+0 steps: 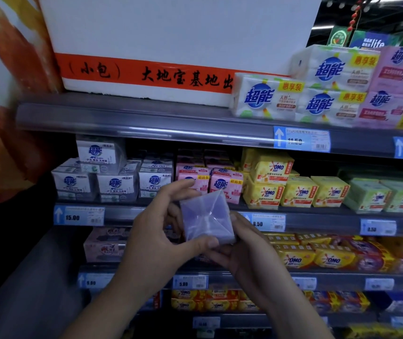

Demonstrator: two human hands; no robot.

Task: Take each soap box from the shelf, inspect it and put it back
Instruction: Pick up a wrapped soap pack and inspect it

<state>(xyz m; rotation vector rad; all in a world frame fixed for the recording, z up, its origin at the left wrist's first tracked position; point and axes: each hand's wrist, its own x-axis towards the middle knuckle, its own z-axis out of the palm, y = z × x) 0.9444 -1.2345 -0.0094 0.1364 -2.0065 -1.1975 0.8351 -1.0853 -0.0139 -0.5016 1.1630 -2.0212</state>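
Grey metal store shelf [146, 118] with several tiers fills the view, price tags along each edge. Top tier: big white foam box with an orange printed band [171, 45] on the left, white and pink wrapped soap packs [330, 94] stacked to its right. Second tier, left to right: white blue-logo soap boxes [114, 184], pink soap boxes [224, 184], yellow OMO soap packs [283, 189], pale green packs [386, 196]. Lower tiers hold more yellow and red packs, blurred. Both hands are out in front of the second tier, gripping one pale lilac plastic-wrapped soap box [206, 220], folded end seam facing the camera. It's off the shelf, held in the air just below the pink boxes. Left hand [156, 238] wraps the left side, thumb across the bottom edge, index finger raised above the top corner. Right hand [247, 250] cups it from below and right, thumb on the right edge.
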